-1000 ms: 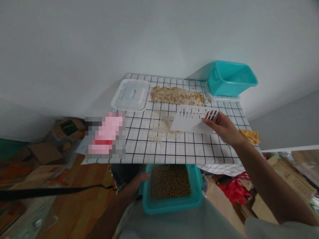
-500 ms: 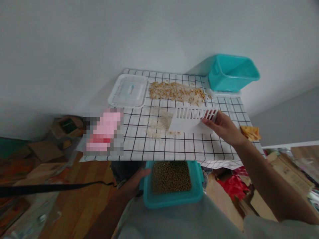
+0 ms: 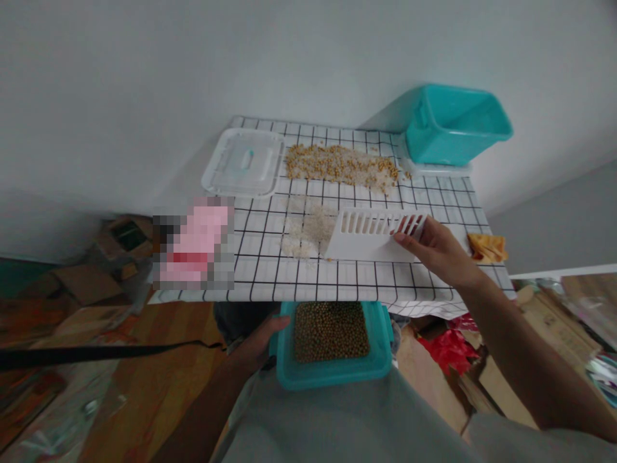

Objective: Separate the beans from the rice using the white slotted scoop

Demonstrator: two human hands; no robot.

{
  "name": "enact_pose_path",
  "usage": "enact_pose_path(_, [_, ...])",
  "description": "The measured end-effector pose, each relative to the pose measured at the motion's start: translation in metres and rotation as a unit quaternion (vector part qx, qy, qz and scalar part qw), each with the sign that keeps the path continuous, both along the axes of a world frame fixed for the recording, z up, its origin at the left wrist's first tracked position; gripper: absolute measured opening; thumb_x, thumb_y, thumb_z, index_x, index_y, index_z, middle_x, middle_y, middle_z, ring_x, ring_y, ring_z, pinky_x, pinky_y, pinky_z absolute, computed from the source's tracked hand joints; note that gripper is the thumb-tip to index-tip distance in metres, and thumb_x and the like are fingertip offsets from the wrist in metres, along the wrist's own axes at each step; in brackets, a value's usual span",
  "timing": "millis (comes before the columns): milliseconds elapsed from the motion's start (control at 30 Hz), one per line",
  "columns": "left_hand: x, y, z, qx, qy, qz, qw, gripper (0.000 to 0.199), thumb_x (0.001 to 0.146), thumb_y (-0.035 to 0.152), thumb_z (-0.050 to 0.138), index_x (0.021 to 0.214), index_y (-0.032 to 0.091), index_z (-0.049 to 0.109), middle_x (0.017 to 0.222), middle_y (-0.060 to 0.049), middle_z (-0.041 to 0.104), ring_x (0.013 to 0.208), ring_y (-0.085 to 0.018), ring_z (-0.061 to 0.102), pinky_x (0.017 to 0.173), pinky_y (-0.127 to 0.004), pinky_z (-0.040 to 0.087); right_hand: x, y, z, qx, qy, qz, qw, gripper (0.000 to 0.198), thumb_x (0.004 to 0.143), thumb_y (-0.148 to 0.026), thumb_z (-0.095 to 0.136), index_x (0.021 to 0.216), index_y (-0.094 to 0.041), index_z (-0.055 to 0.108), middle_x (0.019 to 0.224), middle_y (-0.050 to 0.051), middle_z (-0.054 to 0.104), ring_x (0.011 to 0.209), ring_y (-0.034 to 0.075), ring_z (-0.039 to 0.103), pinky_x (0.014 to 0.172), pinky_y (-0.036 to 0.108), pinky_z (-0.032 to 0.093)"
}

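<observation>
My right hand (image 3: 436, 247) grips the right end of a white slotted plastic panel (image 3: 366, 244), fingers at its slots. The panel stands tilted on the checked cloth near the front edge, and its lower edge meets the cloth. Beside its left end lies a thin spread of white rice-like grains (image 3: 308, 228). At the table's front edge my left hand (image 3: 263, 337) holds the left side of a teal tub (image 3: 332, 379), which contains many round brown beans (image 3: 330, 331). The fingers under that tub are hidden.
A strip of yellowish beans mixed with pale grains (image 3: 340, 166) lies along the back of the table (image 3: 260, 276). A clear lid (image 3: 245, 161) is at back left, a second teal tub (image 3: 457, 125) at back right, a yellow cloth-like piece (image 3: 486, 247) at right. Cardboard (image 3: 87, 283) litters the floor.
The white panel has come slightly closer to the table's front edge in my right hand. My left hand stays on the tub. The view has shifted a little.
</observation>
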State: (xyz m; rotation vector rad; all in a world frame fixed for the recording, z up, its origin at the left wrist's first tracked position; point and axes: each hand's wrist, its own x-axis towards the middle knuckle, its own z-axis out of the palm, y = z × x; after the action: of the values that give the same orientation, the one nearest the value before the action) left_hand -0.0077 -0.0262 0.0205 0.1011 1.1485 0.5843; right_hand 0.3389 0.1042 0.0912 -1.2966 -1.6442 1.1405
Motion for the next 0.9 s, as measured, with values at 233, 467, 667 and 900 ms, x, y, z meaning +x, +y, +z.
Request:
enact_pose_path(233, [-0.001,-0.001,-0.007,0.024,0.004,-0.004,1.0,0.051,0.076,0.027,0.074,0.123,0.008,0.069,0.084,-0.012,0.082,0.075,-0.031,0.078,0.071,-0.036,0.06,0.002,-0.013,0.0,-0.006,0.012,-0.025,1.0,0.027,0.084,-0.05,0.07,0.097,-0.027,0.063,0.094,0.004,0.067,0.088,0.025,0.062,0.082,0.043,0.053])
enact_pose_path(467, [-0.004,-0.002,-0.016,0.038,0.008,-0.025,0.999,0.048,0.079,0.031,0.073,0.122,0.01,0.069,0.085,-0.011,0.082,0.071,-0.029,0.078,0.069,-0.036,0.06,0.003,-0.019,0.002,-0.023,-0.004,-0.005,1.0,0.026,0.085,-0.048,0.07,0.098,-0.027,0.064,0.097,0.005,0.068,0.091,0.026,0.063,0.085,0.045,0.053])
enact_pose_path(667, [-0.003,-0.001,-0.018,0.031,0.003,-0.013,0.999,0.049,0.079,0.028,0.073,0.123,0.008,0.069,0.073,-0.01,0.081,0.057,-0.026,0.075,0.058,-0.032,0.057,0.007,-0.018,-0.002,0.004,0.001,-0.061,0.998,0.024,0.084,-0.048,0.071,0.097,-0.028,0.064,0.09,0.003,0.066,0.085,0.024,0.063,0.079,0.042,0.054])
enact_pose_path(900, [0.0,0.002,-0.014,0.031,0.007,-0.023,0.999,0.044,0.081,0.027,0.07,0.12,0.005,0.071,0.066,-0.009,0.08,0.054,-0.025,0.073,0.067,-0.034,0.058,0.005,-0.015,-0.001,-0.014,0.0,-0.017,1.0,0.026,0.084,-0.048,0.071,0.099,-0.028,0.065,0.095,0.004,0.068,0.093,0.028,0.064,0.086,0.046,0.052])
